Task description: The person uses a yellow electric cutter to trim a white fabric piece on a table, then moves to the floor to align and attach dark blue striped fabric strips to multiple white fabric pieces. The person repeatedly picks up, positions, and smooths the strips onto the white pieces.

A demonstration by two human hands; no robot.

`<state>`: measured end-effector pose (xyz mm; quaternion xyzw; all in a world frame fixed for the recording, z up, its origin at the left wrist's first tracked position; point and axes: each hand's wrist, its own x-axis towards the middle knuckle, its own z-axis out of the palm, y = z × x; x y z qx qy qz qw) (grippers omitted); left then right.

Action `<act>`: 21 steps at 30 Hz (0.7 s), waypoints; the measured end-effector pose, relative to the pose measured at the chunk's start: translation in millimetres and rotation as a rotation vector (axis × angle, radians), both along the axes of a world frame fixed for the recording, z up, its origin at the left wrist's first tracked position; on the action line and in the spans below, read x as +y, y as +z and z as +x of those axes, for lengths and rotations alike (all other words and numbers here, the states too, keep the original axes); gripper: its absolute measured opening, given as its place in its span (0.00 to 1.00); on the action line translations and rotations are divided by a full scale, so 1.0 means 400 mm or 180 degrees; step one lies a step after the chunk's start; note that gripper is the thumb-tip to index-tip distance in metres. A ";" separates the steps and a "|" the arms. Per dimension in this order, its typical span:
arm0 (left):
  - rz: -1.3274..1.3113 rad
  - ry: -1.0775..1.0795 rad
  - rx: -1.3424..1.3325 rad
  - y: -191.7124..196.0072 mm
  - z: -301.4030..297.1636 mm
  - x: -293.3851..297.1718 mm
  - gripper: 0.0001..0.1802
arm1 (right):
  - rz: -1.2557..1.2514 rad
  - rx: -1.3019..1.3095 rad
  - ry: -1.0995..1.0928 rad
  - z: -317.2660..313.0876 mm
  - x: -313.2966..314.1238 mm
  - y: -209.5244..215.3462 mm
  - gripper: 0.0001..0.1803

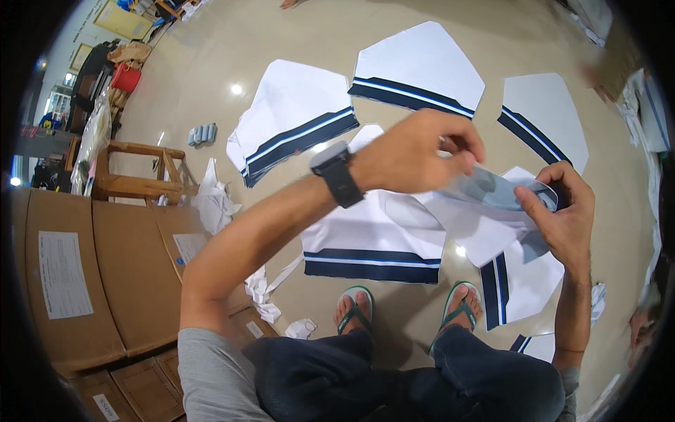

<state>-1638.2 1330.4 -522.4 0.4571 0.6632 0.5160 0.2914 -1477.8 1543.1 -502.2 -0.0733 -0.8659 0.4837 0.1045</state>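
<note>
view: head camera looking down, person seated, knees and sandalled feet (406,309) at the bottom
left hand (422,151): raised over the floor, fingers curled together, thumb and fingertips pinching the upper edge of a thin grey-white sheet (485,193); black watch (336,172) on the wrist
right hand (562,211): closed on the right end of the same sheet, thumb on top, fingers wrapped under; a dark strip shows at the fingertips
sheet position: held in the air between both hands, left hand at its top left, right hand at its right end; lower part droops toward the floor over the white panels
what the sheet is: cannot tell whether thin backing or a fabric layer, looks translucent and crumpled
floor pieces: white cut cloth panels with navy stripes (373,253) spread flat on the tan floor (211,77); one stack at upper left (299,119), one top centre (418,70), one upper right (541,116), more near the right foot (517,285)
progress, judged: several panels already laid out flat and separate; the piece in hand looks mid-handling, not yet put down; cannot tell how many remain
scraps: crumpled white offcuts (264,288) near the left knee, more by the stool
rest: cardboard boxes (105,260) at left, wooden stool (137,169) behind them, small grey rolls (202,133) on the floor
</note>
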 end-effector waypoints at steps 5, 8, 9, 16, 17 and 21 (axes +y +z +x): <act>0.0452 0.0287 0.0759 -0.043 0.099 -0.055 0.31 | -0.0539 -0.0124 0.0428 0.000 -0.069 -0.014 0.06; 0.0319 0.0171 -0.0039 -0.043 0.192 -0.038 0.29 | -0.0200 0.0128 0.0803 -0.001 -0.123 0.022 0.07; 0.0225 0.0175 -0.0043 -0.040 0.202 -0.048 0.26 | -0.0049 0.0143 0.0853 0.002 -0.129 0.031 0.07; 0.0195 0.0837 0.0853 -0.036 0.167 -0.159 0.09 | 0.1188 0.0204 0.0861 0.010 -0.084 0.012 0.09; 0.0022 0.0787 0.0891 -0.044 0.154 -0.182 0.09 | 0.1234 0.0324 0.0748 0.001 -0.082 -0.007 0.09; -0.0646 0.0785 0.0962 -0.031 0.115 -0.298 0.10 | 0.1083 0.0510 0.0171 -0.034 -0.057 -0.046 0.09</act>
